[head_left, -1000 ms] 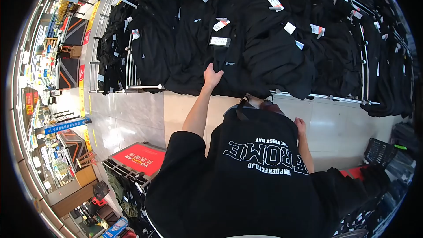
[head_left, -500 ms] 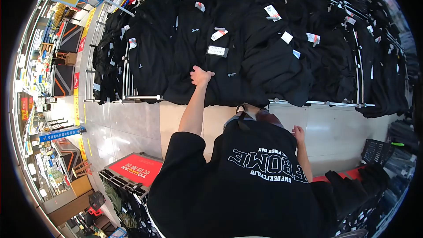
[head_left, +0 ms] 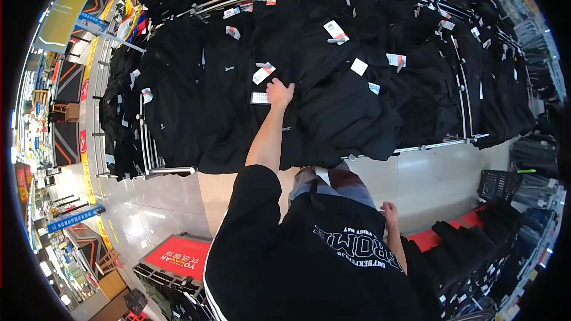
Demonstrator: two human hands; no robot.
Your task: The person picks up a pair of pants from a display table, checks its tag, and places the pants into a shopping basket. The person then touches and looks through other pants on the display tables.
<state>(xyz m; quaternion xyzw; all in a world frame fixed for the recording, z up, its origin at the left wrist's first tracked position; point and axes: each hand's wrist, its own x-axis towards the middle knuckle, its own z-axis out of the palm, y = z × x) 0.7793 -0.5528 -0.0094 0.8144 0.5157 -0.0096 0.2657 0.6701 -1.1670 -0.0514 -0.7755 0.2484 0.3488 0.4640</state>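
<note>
My left hand is stretched over a rack of black garments, its thumb apart from the fingers. Its fingertips are at a white price tag and beside a white label card on the cloth. No garment shows gripped in it; whether it touches the tag I cannot tell. My right hand hangs low by my side, away from the rack, its fingers loosely curled with nothing visible in them.
Metal rails frame the garment rack. Behind me on the left stands a red sign above more hanging clothes. To the right are a black basket and dark folded clothes. A blue barrier strip is at far left.
My left hand has moved farther over the rack, from below the label card up to the tag. My view has shifted right. My right hand still hangs at my side.
</note>
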